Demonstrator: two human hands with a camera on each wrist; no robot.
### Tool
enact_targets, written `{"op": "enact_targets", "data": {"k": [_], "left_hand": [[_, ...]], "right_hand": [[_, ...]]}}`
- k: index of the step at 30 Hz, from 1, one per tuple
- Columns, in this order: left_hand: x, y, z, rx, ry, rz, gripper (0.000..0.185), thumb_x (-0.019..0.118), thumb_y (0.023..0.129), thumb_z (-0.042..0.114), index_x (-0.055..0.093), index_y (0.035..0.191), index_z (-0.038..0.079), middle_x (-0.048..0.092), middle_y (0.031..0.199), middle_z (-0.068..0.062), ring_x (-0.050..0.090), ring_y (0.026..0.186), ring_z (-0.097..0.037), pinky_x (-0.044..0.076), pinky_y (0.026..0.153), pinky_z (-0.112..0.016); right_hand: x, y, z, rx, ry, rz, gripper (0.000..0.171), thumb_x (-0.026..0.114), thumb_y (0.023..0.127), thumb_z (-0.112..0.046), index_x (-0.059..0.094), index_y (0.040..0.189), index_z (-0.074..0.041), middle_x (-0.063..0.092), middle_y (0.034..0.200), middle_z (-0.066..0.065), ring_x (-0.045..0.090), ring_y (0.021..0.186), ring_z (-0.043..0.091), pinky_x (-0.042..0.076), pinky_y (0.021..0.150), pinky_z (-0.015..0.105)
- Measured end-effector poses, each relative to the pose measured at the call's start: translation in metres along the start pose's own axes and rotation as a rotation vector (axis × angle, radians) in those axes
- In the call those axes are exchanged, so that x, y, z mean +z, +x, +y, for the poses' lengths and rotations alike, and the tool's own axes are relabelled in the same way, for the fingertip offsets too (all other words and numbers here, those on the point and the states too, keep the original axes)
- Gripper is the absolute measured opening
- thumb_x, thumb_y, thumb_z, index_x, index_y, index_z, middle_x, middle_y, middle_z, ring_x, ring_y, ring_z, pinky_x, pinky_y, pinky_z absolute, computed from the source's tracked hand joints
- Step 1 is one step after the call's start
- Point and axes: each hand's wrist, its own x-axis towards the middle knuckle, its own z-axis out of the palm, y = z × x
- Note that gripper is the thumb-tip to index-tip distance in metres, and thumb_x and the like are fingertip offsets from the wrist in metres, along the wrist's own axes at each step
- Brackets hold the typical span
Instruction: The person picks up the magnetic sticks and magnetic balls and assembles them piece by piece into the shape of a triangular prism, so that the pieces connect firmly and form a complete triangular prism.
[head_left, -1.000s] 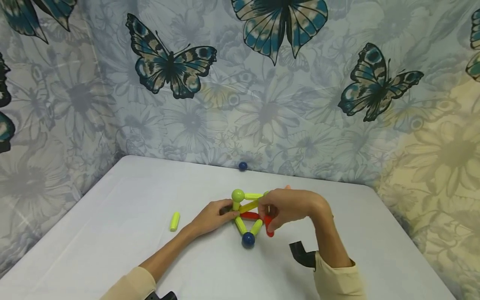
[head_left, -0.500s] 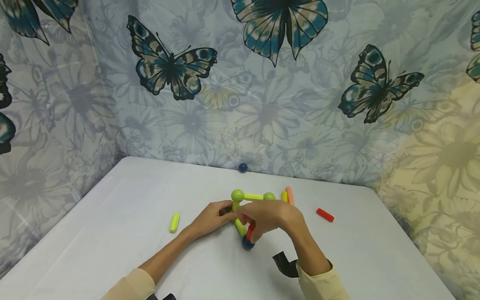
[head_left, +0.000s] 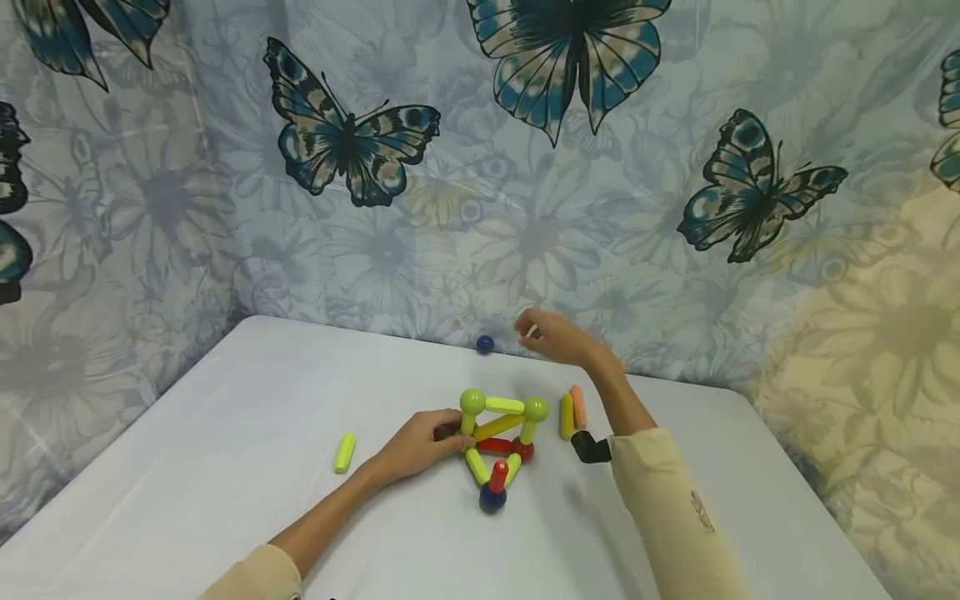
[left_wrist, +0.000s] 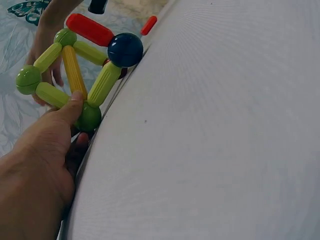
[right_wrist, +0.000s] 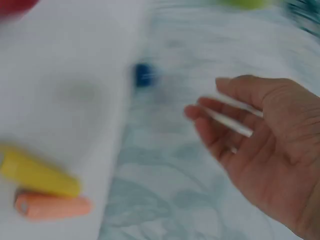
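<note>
In the head view, a frame of magnetic rods and balls stands on the table, with green balls (head_left: 472,402) on top and a red ball (head_left: 522,450) lower right. My left hand (head_left: 420,446) holds its left corner; the left wrist view shows the thumb (left_wrist: 75,102) against a green ball (left_wrist: 89,118). A red rod (head_left: 498,476) stands upright on the front navy ball (head_left: 492,498). Toward the back edge, my right hand (head_left: 558,336) reaches out with nothing in its loosely bent fingers, right of a loose navy ball (head_left: 485,344) and apart from it.
A yellow rod (head_left: 567,417) and a peach rod (head_left: 578,407) lie right of the frame. One lime rod (head_left: 345,452) lies to the left. Another red rod (left_wrist: 149,25) shows in the left wrist view. Butterfly-patterned cloth (head_left: 360,267) hangs behind the white table (head_left: 225,433).
My right hand has set the red rod on the front navy ball, let go, and moved away to the back edge. My left hand keeps its hold on the frame.
</note>
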Motion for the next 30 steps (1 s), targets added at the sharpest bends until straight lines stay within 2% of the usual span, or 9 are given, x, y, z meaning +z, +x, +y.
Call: {"op": "enact_targets", "data": {"k": [4,8,12,15,18,21,24,27,30], "left_hand": [[-0.003,-0.002,-0.002,-0.006,-0.023,0.007,0.025,0.069,0.101,0.032,0.073,0.121,0.018,0.077,0.113,0.001,0.066,0.097,-0.005,0.053,0.089,-0.023],[-0.001,-0.003,-0.002,-0.009,-0.04,0.004,0.024,0.069,0.102,0.032,0.073,0.121,0.017,0.077,0.116,0.001,0.067,0.102,-0.005,0.054,0.093,-0.023],[0.002,-0.003,-0.002,-0.003,-0.045,-0.014,0.026,0.068,0.102,0.035,0.072,0.122,0.018,0.076,0.118,0.001,0.068,0.106,-0.004,0.054,0.095,-0.022],[-0.001,-0.003,-0.001,0.008,-0.034,0.004,0.024,0.068,0.102,0.034,0.073,0.119,0.018,0.077,0.116,0.0,0.068,0.104,-0.005,0.054,0.093,-0.023],[-0.001,-0.004,0.001,0.002,-0.034,0.016,0.024,0.069,0.101,0.032,0.073,0.119,0.017,0.077,0.114,-0.001,0.068,0.102,-0.006,0.054,0.092,-0.023],[0.0,-0.003,0.002,-0.011,-0.039,0.013,0.025,0.069,0.101,0.032,0.072,0.121,0.017,0.077,0.114,0.0,0.068,0.101,-0.005,0.054,0.092,-0.023],[0.001,-0.004,0.002,-0.013,-0.036,0.01,0.026,0.069,0.101,0.033,0.072,0.122,0.017,0.077,0.114,0.001,0.068,0.102,-0.006,0.054,0.093,-0.023],[0.0,-0.004,0.003,-0.005,-0.025,0.012,0.025,0.069,0.101,0.033,0.073,0.121,0.018,0.077,0.113,0.001,0.067,0.099,-0.006,0.054,0.091,-0.023],[0.0,-0.005,0.003,0.007,-0.018,0.027,0.024,0.07,0.101,0.033,0.073,0.12,0.019,0.077,0.112,0.001,0.065,0.097,-0.005,0.053,0.089,-0.023]], "right_hand": [[0.027,0.039,0.016,0.022,-0.132,-0.192,0.043,0.054,0.105,-0.001,0.048,0.148,0.003,0.047,0.157,0.024,0.046,0.147,0.042,0.042,0.119,0.054],[0.052,0.053,0.027,0.005,-0.283,-0.253,0.064,0.051,0.1,0.012,0.037,0.159,-0.005,0.026,0.172,0.018,0.022,0.16,0.043,0.026,0.127,0.058],[0.063,0.051,0.037,0.052,-0.272,-0.182,0.076,0.061,0.094,0.012,0.034,0.162,-0.012,0.031,0.16,0.023,0.035,0.146,0.044,0.041,0.116,0.059],[0.063,0.05,0.038,0.07,-0.247,-0.123,0.066,0.069,0.093,0.004,0.048,0.154,-0.012,0.044,0.138,0.022,0.047,0.121,0.036,0.048,0.102,0.052],[0.059,0.04,0.036,0.094,-0.259,-0.15,0.044,0.071,0.094,0.0,0.064,0.137,-0.007,0.056,0.129,0.019,0.055,0.116,0.031,0.05,0.103,0.049],[0.051,0.021,0.031,0.134,-0.249,-0.151,0.027,0.07,0.097,-0.005,0.069,0.124,-0.003,0.068,0.122,0.016,0.064,0.11,0.028,0.053,0.102,0.047],[0.035,-0.013,0.019,0.203,-0.192,-0.053,0.027,0.067,0.101,-0.014,0.066,0.123,0.001,0.071,0.116,0.016,0.066,0.1,0.025,0.056,0.091,0.045],[0.018,-0.054,-0.003,0.216,-0.125,0.05,0.031,0.066,0.103,-0.022,0.063,0.122,0.002,0.073,0.107,0.014,0.066,0.088,0.019,0.057,0.081,0.039],[0.004,-0.086,-0.026,0.12,-0.07,0.053,0.031,0.069,0.101,-0.023,0.063,0.121,-0.001,0.073,0.101,0.007,0.065,0.083,0.012,0.057,0.074,0.031]]}}
